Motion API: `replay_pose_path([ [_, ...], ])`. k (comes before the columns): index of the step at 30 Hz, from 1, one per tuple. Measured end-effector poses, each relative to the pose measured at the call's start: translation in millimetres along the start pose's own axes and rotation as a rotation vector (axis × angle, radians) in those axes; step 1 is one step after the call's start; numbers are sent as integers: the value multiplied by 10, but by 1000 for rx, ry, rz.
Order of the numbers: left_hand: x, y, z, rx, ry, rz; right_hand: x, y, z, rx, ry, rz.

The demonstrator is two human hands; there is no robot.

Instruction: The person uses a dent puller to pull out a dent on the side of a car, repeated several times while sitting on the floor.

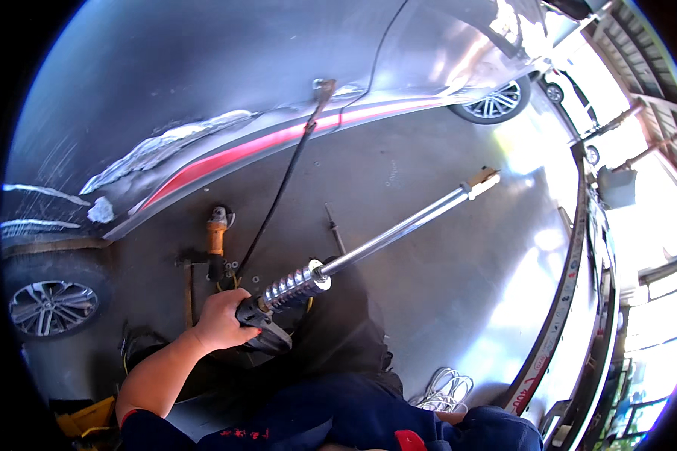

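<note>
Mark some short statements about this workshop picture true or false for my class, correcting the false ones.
1. The left hand grips a long metal tool. True.
2. An orange power tool hangs from the car. False: the orange power tool lies on the floor.
3. The car's side is smooth and unmarked. False: the car has scraped, crumpled bodywork.
4. A pale coiled cable lies on the floor. True.

Open grey floor (444, 255) lies right of the long chrome-shafted tool (399, 231), with room to pass. The tool itself slants across the middle. On its left, an orange grinder (216, 234), a hammer (189, 297) and a slanting black cable (283, 188) crowd the way to the dented car side (203, 83).
</note>
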State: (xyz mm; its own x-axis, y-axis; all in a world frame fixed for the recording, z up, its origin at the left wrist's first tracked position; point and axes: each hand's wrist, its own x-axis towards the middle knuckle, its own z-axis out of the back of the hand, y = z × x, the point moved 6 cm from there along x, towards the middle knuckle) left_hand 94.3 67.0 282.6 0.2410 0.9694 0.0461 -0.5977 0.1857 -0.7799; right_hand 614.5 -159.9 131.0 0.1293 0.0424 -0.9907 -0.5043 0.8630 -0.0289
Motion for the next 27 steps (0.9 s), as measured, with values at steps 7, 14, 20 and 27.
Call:
replay_pose_path([
  [7,266,7,-147,65,51,-50,15,-290,99,15,-36,10],
  [14,265,2,-130,47,110,2,476,-346,321,-826,-2,276],
  [20,9,-216,133,192,-17,91,-1358,3044,492,291,48,1232],
  [27,-321,-518,628,634,-355,3,-2206,4309,-1157,472,877,1587],
])
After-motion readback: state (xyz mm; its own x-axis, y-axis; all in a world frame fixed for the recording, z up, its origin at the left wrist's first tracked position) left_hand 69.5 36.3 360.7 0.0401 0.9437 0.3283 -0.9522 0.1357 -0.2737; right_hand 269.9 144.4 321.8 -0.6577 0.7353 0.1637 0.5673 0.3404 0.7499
